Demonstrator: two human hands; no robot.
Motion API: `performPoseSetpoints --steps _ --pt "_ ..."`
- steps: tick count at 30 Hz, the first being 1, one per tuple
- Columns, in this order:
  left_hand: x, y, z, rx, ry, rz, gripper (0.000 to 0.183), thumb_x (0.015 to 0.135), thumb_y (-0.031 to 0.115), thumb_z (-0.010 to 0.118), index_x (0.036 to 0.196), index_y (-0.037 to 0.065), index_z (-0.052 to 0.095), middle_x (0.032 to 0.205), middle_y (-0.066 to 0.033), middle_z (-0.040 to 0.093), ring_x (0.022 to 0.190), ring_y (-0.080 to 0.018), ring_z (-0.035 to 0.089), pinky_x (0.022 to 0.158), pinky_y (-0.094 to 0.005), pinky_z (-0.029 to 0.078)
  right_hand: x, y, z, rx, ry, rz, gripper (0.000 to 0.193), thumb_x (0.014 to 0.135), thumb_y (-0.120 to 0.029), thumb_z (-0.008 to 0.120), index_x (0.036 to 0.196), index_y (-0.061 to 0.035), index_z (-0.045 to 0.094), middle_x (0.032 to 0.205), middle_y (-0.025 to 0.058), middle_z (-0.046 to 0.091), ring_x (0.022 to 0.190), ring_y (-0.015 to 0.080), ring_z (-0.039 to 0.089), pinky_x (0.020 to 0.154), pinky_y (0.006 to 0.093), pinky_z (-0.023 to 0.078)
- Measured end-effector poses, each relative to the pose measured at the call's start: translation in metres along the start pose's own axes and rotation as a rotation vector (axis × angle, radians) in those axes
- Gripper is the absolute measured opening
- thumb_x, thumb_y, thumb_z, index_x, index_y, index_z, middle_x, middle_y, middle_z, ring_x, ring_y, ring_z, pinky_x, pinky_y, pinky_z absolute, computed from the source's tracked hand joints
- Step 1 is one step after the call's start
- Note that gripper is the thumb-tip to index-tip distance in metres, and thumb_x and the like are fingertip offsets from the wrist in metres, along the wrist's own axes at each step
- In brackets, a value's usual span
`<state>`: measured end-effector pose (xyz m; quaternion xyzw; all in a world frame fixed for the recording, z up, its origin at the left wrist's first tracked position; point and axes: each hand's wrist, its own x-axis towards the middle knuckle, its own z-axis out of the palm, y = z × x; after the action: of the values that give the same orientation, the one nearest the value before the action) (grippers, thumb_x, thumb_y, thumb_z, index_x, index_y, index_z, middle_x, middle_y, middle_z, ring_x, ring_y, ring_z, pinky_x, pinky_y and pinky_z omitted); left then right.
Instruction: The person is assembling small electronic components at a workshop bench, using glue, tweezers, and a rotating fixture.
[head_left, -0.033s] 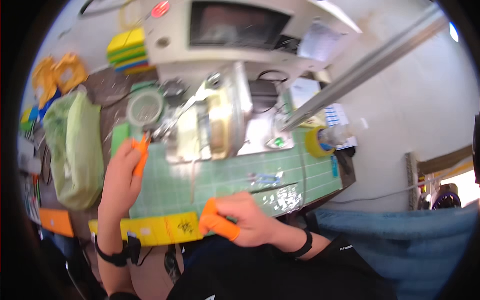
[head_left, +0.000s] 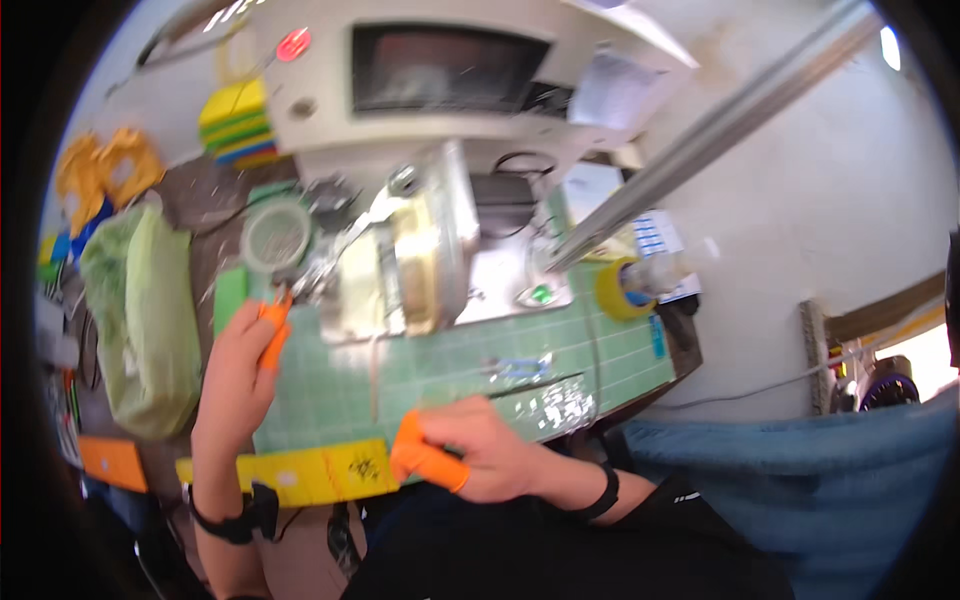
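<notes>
Head view shows the left hand [head_left: 238,375] up at the press [head_left: 400,265], orange-capped fingertips [head_left: 275,325] pinched shut on something too small to tell. To do this well, feed slowly and keep fingers off the metal. The right hand [head_left: 480,450] lies half curled on the green mat [head_left: 450,365] — grip closed on nothing visible, its fingertip touching the yellow strip [head_left: 315,470] at the surface's near edge.
</notes>
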<state>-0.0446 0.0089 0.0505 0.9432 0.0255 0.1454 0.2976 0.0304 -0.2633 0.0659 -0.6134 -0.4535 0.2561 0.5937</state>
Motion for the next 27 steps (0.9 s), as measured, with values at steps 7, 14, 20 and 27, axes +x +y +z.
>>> performPoseSetpoints --steps 7,14,20,27 --pt "0.013 0.001 -0.019 -0.039 -0.302 -0.047 0.008 0.082 0.001 0.066 0.088 -0.001 0.061 0.082 -0.0193 0.058 0.076 -0.0413 0.058 0.065 -0.0449 0.045 -0.004 -0.007 -0.003 0.172 -0.367 0.121 0.038 0.102 -0.012 0.057 0.139 -0.0075 0.052 0.077 0.0066 0.067 0.065 0.0195 0.066 0.06 0.0304 0.049" --pt "-0.046 0.076 -0.018 -0.09 -0.14 -0.231 0.017 0.085 0.009 0.075 0.102 0.008 0.072 0.081 -0.0092 0.065 0.067 -0.0292 0.063 0.057 -0.0401 0.049 -0.008 -0.036 -0.026 -0.186 -0.223 -0.021 0.053 0.105 -0.013 0.05 0.156 -0.0195 0.038 0.095 0.0056 0.073 0.088 0.0256 0.072 0.081 0.0338 0.054" --pt "-0.056 0.152 0.018 -0.338 0.122 0.125 0.031 0.085 0.008 0.079 0.114 -0.001 0.07 0.1 -0.0174 0.072 0.089 -0.0309 0.07 0.08 -0.0357 0.053 -0.025 -0.056 -0.041 -0.31 -0.224 -0.067 0.058 0.105 -0.02 0.051 0.159 -0.0196 0.03 0.112 0.0091 0.071 0.088 0.0344 0.069 0.077 0.0376 0.053" --pt "-0.036 0.159 0.044 -0.504 0.216 0.138 0.029 0.084 0.003 0.079 0.111 0.0 0.07 0.097 -0.0156 0.072 0.084 -0.0244 0.07 0.077 -0.0334 0.053 -0.028 -0.071 -0.063 -0.324 -0.259 -0.195 0.067 0.099 -0.031 0.061 0.157 -0.0151 0.032 0.104 0.0121 0.07 0.078 0.0355 0.067 0.067 0.0401 0.053"
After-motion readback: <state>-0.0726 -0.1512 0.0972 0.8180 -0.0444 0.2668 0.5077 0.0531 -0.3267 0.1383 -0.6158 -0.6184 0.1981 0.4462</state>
